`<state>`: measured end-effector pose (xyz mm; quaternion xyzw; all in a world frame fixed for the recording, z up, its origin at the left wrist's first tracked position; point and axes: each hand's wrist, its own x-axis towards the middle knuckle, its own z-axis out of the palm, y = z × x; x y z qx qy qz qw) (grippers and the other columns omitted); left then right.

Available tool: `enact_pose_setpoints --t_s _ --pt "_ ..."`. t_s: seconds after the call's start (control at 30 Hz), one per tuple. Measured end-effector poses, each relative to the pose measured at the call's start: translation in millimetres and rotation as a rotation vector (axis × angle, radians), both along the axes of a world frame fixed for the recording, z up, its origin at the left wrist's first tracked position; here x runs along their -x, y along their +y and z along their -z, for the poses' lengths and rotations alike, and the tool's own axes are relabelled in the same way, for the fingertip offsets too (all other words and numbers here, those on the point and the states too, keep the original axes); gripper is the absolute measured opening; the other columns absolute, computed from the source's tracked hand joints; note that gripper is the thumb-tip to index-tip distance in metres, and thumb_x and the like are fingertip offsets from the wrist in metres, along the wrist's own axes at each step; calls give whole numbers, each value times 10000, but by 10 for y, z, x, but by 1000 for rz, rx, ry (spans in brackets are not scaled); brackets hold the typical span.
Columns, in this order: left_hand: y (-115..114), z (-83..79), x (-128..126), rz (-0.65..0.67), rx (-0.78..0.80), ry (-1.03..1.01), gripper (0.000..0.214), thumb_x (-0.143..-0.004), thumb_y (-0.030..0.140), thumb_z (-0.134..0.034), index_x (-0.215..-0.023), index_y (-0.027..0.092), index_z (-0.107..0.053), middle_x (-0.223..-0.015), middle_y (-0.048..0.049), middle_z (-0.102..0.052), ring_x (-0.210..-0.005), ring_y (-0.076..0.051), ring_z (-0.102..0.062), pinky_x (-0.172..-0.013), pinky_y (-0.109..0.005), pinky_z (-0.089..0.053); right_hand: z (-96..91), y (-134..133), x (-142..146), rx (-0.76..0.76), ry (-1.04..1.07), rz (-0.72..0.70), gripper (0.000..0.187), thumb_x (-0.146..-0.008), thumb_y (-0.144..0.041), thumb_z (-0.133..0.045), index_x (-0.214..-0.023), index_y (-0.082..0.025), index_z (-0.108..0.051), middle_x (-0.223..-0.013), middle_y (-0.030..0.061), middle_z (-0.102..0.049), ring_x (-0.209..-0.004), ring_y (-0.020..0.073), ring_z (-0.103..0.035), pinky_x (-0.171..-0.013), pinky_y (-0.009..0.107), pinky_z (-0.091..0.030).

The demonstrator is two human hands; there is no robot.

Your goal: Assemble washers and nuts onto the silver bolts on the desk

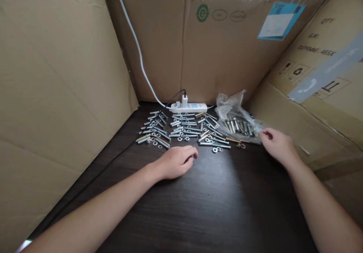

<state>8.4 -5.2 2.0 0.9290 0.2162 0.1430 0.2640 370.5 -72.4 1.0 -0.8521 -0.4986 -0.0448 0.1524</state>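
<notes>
My left hand [177, 162] rests on the dark table in front of the bolt rows, fingers loosely bent, a gap between thumb and forefinger, nothing visible in it. At the right, my right hand [276, 144] pinches the near right edge of a clear plastic bag [231, 107]. Several bolts [239, 126] lie inside that bag. Left of it, metal expansion bolts [184, 123] are spread in rough columns, with loose washers [214, 150] among them. A long bolt [246, 141] lies along the bag's front edge, partly covered.
A white power strip [188, 107] with a plugged-in charger [185, 101] sits behind the bolts. Its white cable [138, 52] climbs the back carton [159, 37]. A black cord [110, 164] crosses the table at left. Large cartons [56, 75] also stand left and right [320, 75].
</notes>
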Motion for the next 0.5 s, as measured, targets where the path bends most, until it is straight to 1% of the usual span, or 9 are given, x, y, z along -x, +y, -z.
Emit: enact_pose_setpoints --t_s 0.07,0.13,0.17,0.23,0.33,0.5 --pt "-2 4 -5 0 -4 1 170 -862 159 -397 -943 206 -539 -939 -9 -614 -830 -154 -571 -752 -279 -434 40 -131 -22 50 -9 19 179 -812 -244 -476 -864 -184 -637 -797 67 -667 -718 186 -595 -640 261 -398" --pt "-4 6 -8 0 -5 9 163 -864 155 -398 -937 207 -534 -941 -5 -614 -832 -152 -571 -750 -273 -433 92 -185 -31 95 -24 61 177 -777 -229 -498 -842 -168 -650 -804 95 -678 -725 219 -612 -635 288 -403" --pt "-5 7 -9 0 -4 14 161 -865 156 -398 -936 209 -533 -942 -4 -614 -835 -152 -572 -751 -271 -432 116 -188 -36 122 -30 85 181 -766 -256 -513 -817 -162 -659 -788 109 -681 -717 243 -618 -621 306 -403" --pt "-5 8 -8 -1 -4 20 160 -866 161 -398 -939 213 -531 -946 -1 -615 -844 -153 -573 -757 -271 -431 155 -165 -50 187 -43 126 251 -756 -368 -534 -777 -163 -677 -752 129 -683 -704 286 -625 -588 332 -400" --pt "-3 11 -3 5 -9 28 165 -867 163 -395 -950 215 -528 -953 -1 -616 -855 -155 -574 -771 -278 -430 182 -132 -71 262 -67 151 374 -746 -504 -528 -798 -177 -701 -770 134 -695 -727 309 -637 -577 343 -407" --pt "-2 8 -3 18 -25 37 168 -871 168 -392 -960 212 -527 -941 -8 -615 -849 -161 -575 -772 -291 -430 176 -152 -67 272 -81 161 363 -744 -515 -547 -805 -200 -717 -775 123 -704 -730 304 -644 -577 342 -418"
